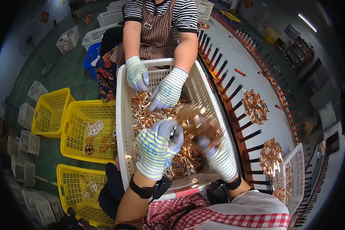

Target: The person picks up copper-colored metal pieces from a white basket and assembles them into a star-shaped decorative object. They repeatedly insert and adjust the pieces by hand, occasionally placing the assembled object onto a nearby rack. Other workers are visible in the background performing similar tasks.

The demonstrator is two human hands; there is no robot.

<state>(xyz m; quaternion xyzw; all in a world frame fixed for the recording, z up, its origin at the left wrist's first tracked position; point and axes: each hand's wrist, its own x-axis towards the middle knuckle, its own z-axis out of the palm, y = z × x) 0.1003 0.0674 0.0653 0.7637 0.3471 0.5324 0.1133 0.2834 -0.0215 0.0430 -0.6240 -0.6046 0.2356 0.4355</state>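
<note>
Where the white crate (125, 130) is bounded by its long side walls, the work is confined to a narrow, deep space, shared with a co-worker's gloved hands (168, 91) at the far half. Just beyond the right wall, the passage is closed off by a rack of black-tipped pegs (234, 92), on which round copper-coloured frames (255, 107) are hung. On the left, yellow baskets (67, 147) are set close by at a lower level; open room is left mainly above the pile of small copper-coloured pieces (186, 163).

Over the near half of that pile, a round copper-coloured part (199, 120) is held up, blurred, between both hands. Its lower right side is gripped by the right hand (219, 158), which is reached in from the lower right; the exact placing of its fingers is lost in blur. The left hand (155, 147) is raised with its back upward and its fingers curled tightly in toward the thumb; whether a small piece is pinched there cannot be told.
</note>
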